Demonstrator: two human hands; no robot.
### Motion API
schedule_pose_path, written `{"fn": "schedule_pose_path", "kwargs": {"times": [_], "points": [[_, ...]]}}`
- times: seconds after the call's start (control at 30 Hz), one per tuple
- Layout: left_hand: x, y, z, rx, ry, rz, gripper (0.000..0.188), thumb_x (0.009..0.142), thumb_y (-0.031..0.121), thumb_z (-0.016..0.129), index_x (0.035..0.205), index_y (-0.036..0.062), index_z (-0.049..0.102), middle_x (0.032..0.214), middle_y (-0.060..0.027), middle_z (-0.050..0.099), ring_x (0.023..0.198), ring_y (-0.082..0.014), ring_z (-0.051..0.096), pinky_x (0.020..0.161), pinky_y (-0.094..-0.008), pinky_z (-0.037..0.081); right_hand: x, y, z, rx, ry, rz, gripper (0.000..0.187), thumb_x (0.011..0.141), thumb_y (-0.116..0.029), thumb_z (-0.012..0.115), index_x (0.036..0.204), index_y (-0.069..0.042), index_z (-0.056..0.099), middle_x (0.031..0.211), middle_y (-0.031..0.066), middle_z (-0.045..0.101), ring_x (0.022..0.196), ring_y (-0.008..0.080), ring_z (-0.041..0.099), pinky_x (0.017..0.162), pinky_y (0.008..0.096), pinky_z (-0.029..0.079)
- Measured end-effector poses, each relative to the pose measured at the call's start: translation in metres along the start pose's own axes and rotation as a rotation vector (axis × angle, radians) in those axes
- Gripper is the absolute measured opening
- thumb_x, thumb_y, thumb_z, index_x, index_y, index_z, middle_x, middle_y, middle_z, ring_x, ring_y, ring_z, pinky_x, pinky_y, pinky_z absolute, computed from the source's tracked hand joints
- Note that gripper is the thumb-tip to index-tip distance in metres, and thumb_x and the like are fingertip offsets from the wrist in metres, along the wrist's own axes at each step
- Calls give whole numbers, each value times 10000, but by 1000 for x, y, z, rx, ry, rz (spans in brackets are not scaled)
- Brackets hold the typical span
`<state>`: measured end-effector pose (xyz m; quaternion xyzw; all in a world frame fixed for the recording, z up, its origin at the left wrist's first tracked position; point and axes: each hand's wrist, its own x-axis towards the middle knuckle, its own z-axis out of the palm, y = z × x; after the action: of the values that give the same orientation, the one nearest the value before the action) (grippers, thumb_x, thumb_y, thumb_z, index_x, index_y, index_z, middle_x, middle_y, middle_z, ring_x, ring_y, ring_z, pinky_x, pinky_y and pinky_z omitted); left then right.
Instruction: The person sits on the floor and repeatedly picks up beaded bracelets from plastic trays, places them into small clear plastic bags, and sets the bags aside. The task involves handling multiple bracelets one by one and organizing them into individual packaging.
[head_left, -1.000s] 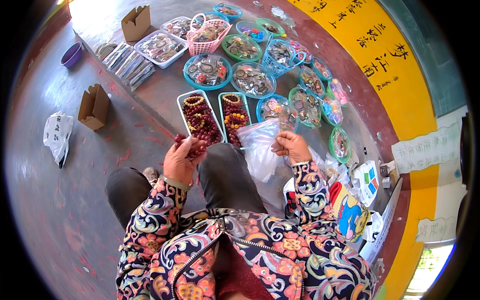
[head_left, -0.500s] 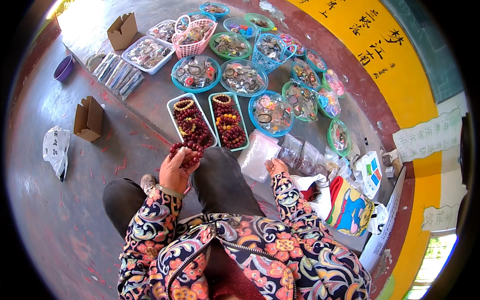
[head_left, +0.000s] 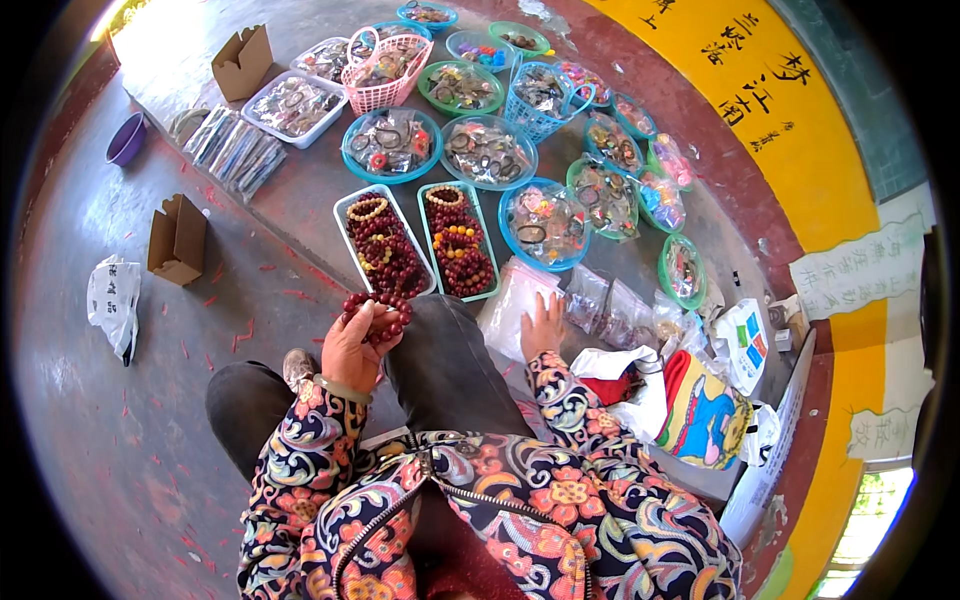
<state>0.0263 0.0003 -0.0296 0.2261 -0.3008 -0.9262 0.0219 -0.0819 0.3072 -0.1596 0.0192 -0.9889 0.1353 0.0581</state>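
Note:
My left hand (head_left: 352, 348) is closed around a dark red bead bracelet (head_left: 398, 308), holding it above my knee. Fingers spread, my right hand (head_left: 543, 328) lies at the right side of a stack of clear plastic bags (head_left: 505, 315); whether it presses on them I cannot tell. Just beyond my left hand, two trays stand side by side: a white tray (head_left: 343, 222) and a pale green tray (head_left: 489, 240). Both hold rows of dark red bead bracelets, with some yellow and cream ones among them.
Round blue basins (head_left: 397, 178), green basins and a pink basket (head_left: 380, 98) hold bagged trinkets ahead. Packaged strips (head_left: 235, 150), a cardboard box (head_left: 177, 240) and a white plastic bag (head_left: 112, 300) lie left. At right sits a colourful cloth bag (head_left: 700, 415).
My right hand has moved slightly left, onto the edge of the plastic bags, and its fingers have spread. The left hand keeps the bracelet, almost unmoved.

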Motion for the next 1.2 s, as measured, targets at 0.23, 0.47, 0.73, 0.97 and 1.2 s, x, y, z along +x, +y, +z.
{"fn": "schedule_pose_path", "kwargs": {"times": [0.23, 0.47, 0.73, 0.97, 1.2], "points": [[1, 0, -2, -5, 49, -14, 200, 892, 199, 504, 947, 10, 536, 868, -106, 613, 807, -205, 613, 692, -328, 530, 5, -8, 29, -123, -115, -119, 601, 846, -380, 470, 1371, -174, 263, 1450, 147, 119, 1341, 347, 50, 1042, 530, 90], [-1, 3, 7, 21, 96, -22, 214, 888, 214, 510, 943, 10, 547, 836, -105, 619, 774, -200, 618, 675, -325, 531, 12, 5, 47, -163, -138, -163, 632, 837, -410, 473, 1377, -171, 249, 1454, 149, 92, 1332, 387, 33, 1023, 571, 84], [5, -2, 7, 42, 147, -20, 225, 888, 209, 507, 917, -5, 572, 770, -108, 634, 670, -193, 622, 643, -315, 529, 19, 11, 66, -235, -171, -168, 645, 841, -460, 459, 1386, -203, 229, 1464, 120, 53, 1331, 387, 16, 1026, 569, 80], [11, -7, 2, 36, 113, -21, 206, 890, 188, 503, 923, -7, 559, 748, -116, 628, 645, -186, 610, 611, -287, 506, 27, 10, 75, -260, -243, -110, 628, 851, -496, 414, 1385, -216, 236, 1464, 119, 61, 1330, 390, 33, 1038, 549, 64], [10, -7, 4, 30, 95, -15, 203, 886, 185, 506, 922, -7, 562, 745, -117, 630, 650, -189, 613, 608, -285, 502, 28, 8, 72, -274, -250, -138, 615, 857, -480, 392, 1381, -191, 247, 1457, 142, 90, 1325, 404, 46, 1029, 551, 86]]}}
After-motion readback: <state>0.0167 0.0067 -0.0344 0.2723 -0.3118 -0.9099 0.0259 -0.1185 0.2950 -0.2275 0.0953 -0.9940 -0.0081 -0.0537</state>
